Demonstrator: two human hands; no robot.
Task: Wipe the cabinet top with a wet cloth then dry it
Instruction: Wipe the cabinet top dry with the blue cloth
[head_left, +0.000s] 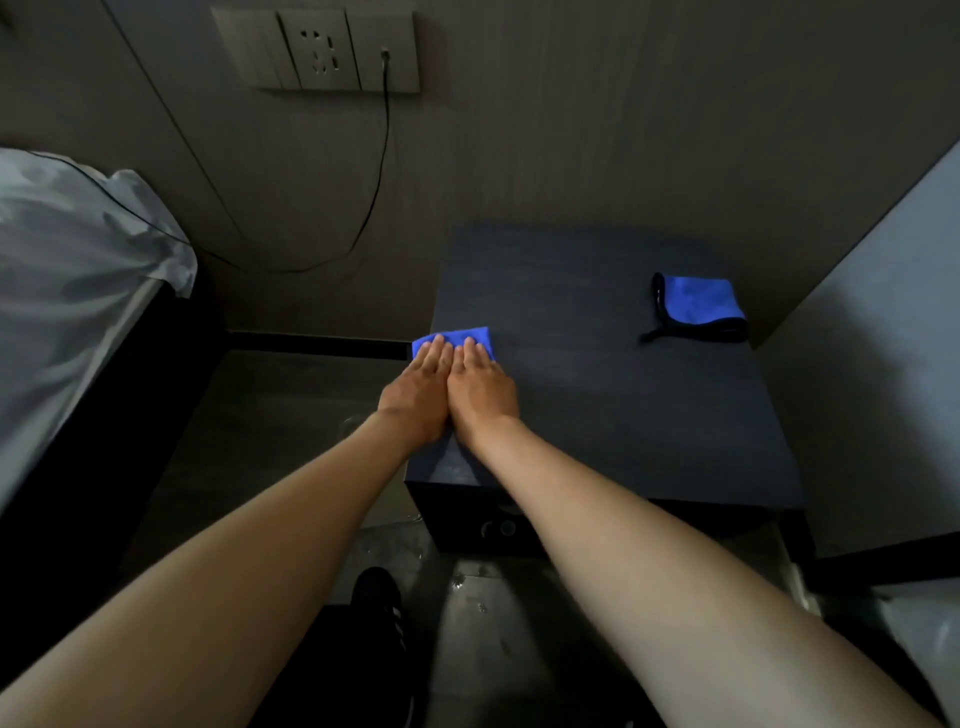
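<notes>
Cabinet top (623, 395): dark charcoal, faint woodgrain. Folded cloth (457, 339): plain bright blue. Second cloth (698, 306): blue, black edging. Bedsheet (67, 270): pale grey. Wall socket plate (317, 49): grey.

The dark cabinet top (623, 395) is lying flat and matte. A folded blue cloth (457, 340) is sitting flat at the cabinet top's left edge, partly overhanging it. A second blue cloth with black trim (696, 306) is lying folded near the cabinet top's far right corner, its loop trailing leftward.

Cabinet top (623, 395) dark matt wood grain; both blue cloths, left edge (457, 340) and right corner (698, 306), soft fuzzy fabric
</notes>
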